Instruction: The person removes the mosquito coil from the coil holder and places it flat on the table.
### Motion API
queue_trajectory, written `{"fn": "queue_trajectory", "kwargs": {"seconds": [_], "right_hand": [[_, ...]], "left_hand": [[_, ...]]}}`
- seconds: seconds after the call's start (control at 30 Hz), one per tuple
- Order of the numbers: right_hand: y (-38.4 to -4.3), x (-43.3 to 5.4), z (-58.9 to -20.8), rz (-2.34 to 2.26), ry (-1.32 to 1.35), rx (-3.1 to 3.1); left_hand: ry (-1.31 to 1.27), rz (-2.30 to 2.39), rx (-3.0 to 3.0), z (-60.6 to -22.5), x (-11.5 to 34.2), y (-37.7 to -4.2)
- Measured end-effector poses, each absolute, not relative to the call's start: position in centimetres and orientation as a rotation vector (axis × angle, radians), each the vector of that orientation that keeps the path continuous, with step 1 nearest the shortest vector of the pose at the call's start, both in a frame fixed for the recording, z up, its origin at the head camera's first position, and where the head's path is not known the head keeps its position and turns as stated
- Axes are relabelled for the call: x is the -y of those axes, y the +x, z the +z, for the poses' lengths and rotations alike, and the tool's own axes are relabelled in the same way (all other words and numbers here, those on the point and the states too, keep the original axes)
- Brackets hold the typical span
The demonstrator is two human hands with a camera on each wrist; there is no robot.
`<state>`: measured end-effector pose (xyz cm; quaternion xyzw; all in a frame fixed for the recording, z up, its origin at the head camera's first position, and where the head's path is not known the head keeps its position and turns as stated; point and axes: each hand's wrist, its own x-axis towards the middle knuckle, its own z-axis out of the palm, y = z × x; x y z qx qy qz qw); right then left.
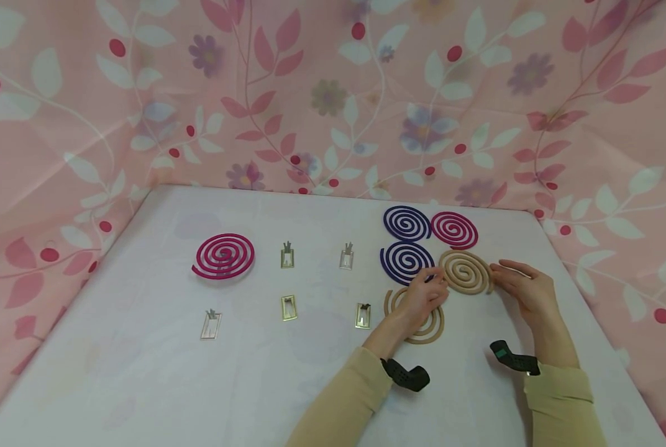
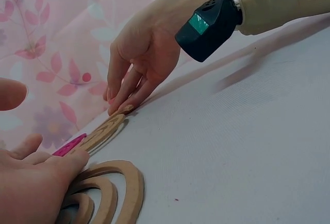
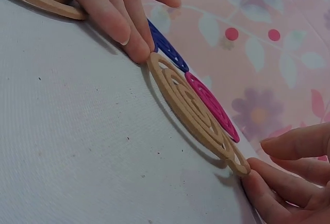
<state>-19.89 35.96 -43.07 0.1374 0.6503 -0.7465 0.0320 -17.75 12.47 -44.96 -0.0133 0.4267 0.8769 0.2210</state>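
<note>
A tan mosquito coil (image 1: pixel 464 272) lies between both hands, a shadow under its edge in the right wrist view. My left hand (image 1: pixel 425 292) touches its left edge with the fingertips, thumb held apart. On the opposite edge, the fingertips of my right hand (image 1: pixel 525 288) rest against the coil's outer end. Beneath my left hand and wrist is a second tan coil (image 1: pixel 436 329), partly hidden. Two blue coils (image 1: pixel 407 223) and a magenta coil (image 3: pixel 212 105) lie just behind.
Another magenta coil (image 1: pixel 223 256) sits raised at the left. Several small metal coil stands (image 1: pixel 289 308) are spread over the middle and left of the white table (image 1: pixel 143 385). Floral pink cloth (image 1: pixel 322 93) surrounds the back and sides.
</note>
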Motion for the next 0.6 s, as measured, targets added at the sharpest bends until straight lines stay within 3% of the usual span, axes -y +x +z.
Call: {"fn": "queue_trajectory", "kwargs": {"seconds": [0.6], "right_hand": [[-19.82, -35.81, -42.79, -2.319, 0.384, -1.996]], "left_hand": [[-0.062, 2.417, -1.229, -44.88, -12.63, -17.72]]}}
